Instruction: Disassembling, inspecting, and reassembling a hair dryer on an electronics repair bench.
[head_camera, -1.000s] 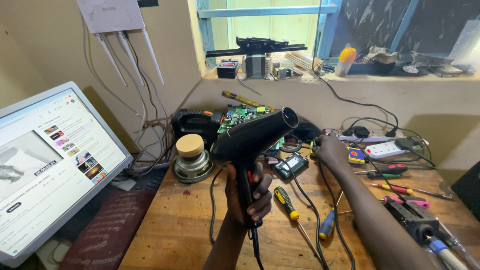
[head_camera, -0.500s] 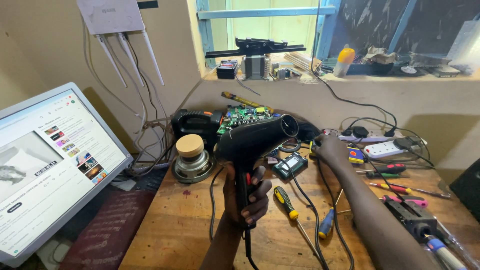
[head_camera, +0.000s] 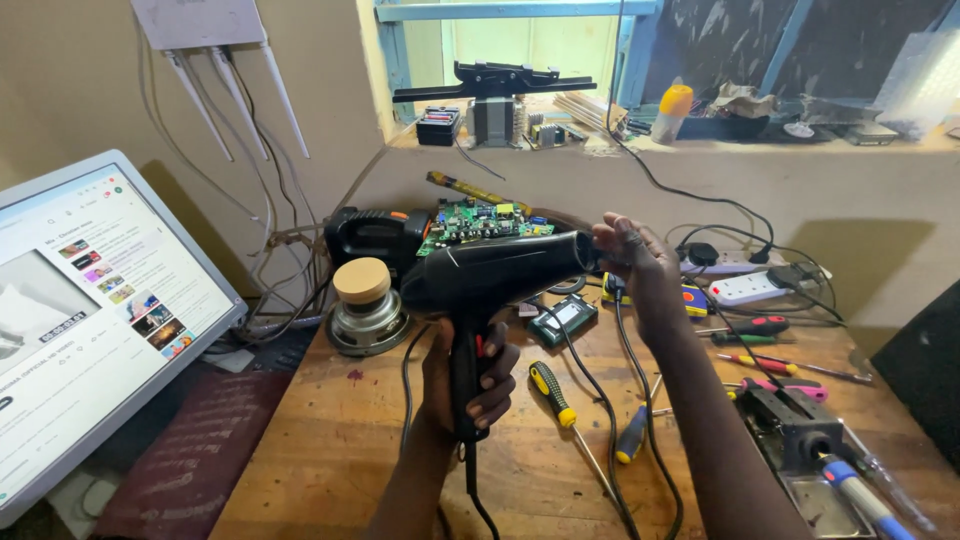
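A black hair dryer (head_camera: 480, 285) is held upright over the wooden bench, its barrel pointing right. My left hand (head_camera: 465, 385) is wrapped around its handle, with the black cord hanging below. My right hand (head_camera: 630, 258) grips the nozzle end of the barrel. Behind the dryer lies a green circuit board (head_camera: 478, 222). A small dark meter with a screen (head_camera: 563, 318) rests on the bench just under the barrel.
A monitor (head_camera: 90, 310) stands at the left, a round jar with a wooden lid (head_camera: 362, 298) beside it. Several screwdrivers (head_camera: 555, 395) and a small vise (head_camera: 795, 430) lie at the right. White power strips (head_camera: 750, 288) and cables sit near the wall.
My right hand has lifted from the bench clutter onto the dryer's nozzle end. The dryer has tilted to a more level pose, still held by my left hand.
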